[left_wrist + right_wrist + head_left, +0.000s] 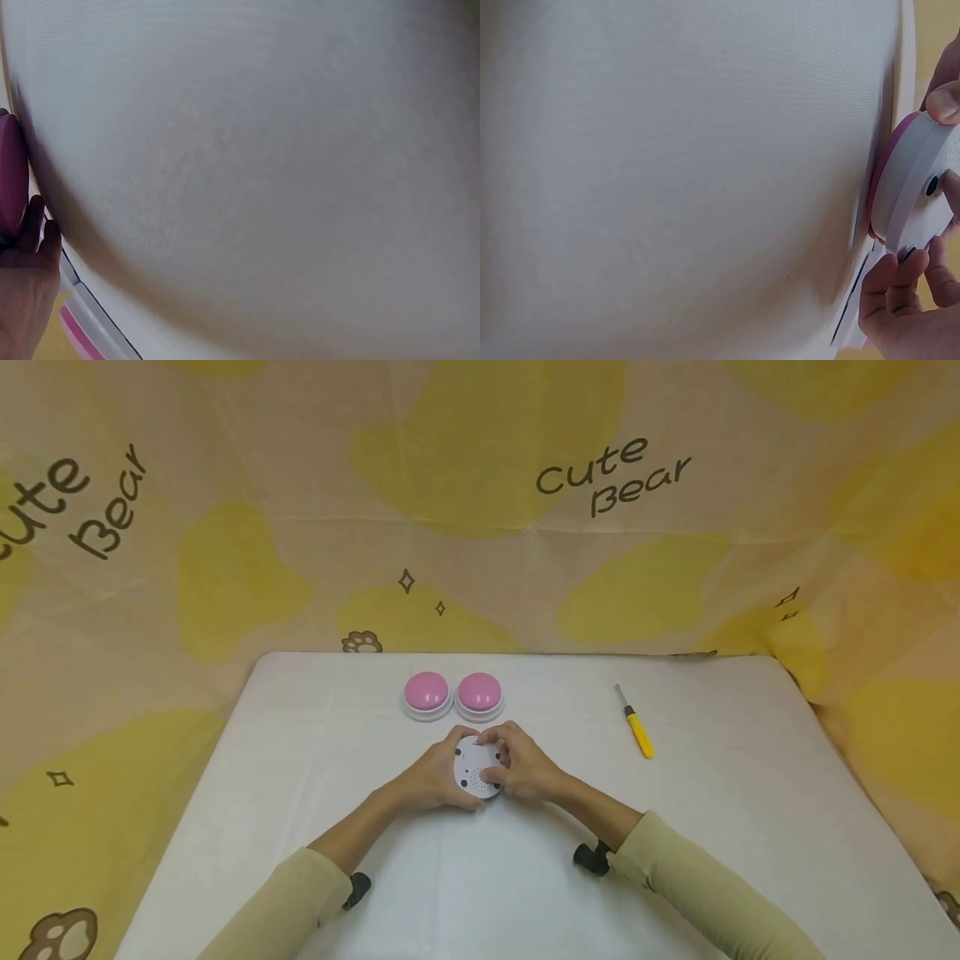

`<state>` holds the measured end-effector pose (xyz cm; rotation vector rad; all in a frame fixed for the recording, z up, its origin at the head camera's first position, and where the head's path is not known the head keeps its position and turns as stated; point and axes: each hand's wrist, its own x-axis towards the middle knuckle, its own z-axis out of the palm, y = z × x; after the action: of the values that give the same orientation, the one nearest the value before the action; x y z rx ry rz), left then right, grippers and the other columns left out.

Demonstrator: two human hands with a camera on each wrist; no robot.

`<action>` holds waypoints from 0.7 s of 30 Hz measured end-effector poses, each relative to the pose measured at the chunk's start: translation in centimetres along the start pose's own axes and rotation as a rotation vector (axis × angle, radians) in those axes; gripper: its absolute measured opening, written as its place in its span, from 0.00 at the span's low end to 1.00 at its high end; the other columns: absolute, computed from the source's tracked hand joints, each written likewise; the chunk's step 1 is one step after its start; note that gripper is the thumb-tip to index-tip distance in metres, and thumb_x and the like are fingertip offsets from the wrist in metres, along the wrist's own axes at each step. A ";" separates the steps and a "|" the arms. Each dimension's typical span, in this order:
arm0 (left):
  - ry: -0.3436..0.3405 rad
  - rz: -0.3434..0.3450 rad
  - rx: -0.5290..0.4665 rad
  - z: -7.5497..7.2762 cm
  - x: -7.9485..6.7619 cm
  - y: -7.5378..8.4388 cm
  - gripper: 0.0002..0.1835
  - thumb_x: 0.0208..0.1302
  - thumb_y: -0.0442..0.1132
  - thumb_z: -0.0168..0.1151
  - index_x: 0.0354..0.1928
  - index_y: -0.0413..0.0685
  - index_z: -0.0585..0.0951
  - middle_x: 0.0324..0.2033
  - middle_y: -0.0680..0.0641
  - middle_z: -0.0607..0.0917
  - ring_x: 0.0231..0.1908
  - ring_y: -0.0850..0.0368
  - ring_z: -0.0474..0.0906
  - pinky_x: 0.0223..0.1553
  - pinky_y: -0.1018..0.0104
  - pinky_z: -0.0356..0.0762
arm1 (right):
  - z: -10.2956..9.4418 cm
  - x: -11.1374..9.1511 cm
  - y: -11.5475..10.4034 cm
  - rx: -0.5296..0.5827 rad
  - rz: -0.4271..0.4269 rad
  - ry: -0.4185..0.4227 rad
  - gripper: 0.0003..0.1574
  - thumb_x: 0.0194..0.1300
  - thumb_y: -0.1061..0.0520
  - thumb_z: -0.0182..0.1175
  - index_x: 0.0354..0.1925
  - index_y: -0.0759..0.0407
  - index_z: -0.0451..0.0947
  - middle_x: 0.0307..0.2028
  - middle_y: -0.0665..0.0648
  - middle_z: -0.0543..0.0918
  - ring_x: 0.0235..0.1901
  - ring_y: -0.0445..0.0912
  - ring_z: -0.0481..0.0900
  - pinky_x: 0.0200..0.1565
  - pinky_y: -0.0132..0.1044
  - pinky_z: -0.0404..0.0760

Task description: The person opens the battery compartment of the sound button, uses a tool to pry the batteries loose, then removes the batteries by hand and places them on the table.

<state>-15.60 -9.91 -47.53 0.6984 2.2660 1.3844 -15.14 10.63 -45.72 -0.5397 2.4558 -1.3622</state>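
Note:
Above the white table, my left hand (431, 777) grips a round push button (469, 760) with a white base and pink dome. Its white underside faces up, showing small black feet and a cluster of speaker holes. From the right, my right hand (528, 768) holds it with thumb on the underside by the holes and bent fingers at the far edge. In the right wrist view, the pink rim of the push button (889, 154) points down to the table, with fingertips (911, 262) beside a black foot. The left wrist view catches only the pink dome (10, 176) at its edge.
Two more pink-domed push buttons, a left one (427, 693) and a right one (479, 695), stand side by side just beyond my hands. A yellow-handled screwdriver (637, 731) lies to the right on the white table (300, 760). Patterned cloth (480, 485) hangs behind the table.

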 end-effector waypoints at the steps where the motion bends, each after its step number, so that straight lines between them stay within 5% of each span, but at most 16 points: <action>1: 0.001 0.003 0.002 0.0 0.0 0.0 0.51 0.39 0.38 0.83 0.65 0.48 0.62 0.49 0.48 0.79 0.45 0.56 0.77 0.46 0.63 0.76 | 0.0 0.0 0.0 -0.004 -0.002 -0.002 0.28 0.58 0.67 0.69 0.56 0.62 0.74 0.44 0.58 0.70 0.37 0.48 0.68 0.38 0.34 0.69; 21: -0.006 0.004 0.014 -0.1 0.1 0.2 0.50 0.38 0.38 0.83 0.65 0.46 0.63 0.47 0.47 0.79 0.43 0.56 0.76 0.45 0.62 0.76 | 0.0 -0.1 0.0 -0.010 -0.017 -0.014 0.28 0.59 0.67 0.68 0.56 0.63 0.71 0.42 0.58 0.68 0.36 0.47 0.67 0.38 0.33 0.68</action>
<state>-15.74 -9.86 -47.33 0.7118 2.2732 1.3675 -15.04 10.66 -45.68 -0.5725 2.4539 -1.3482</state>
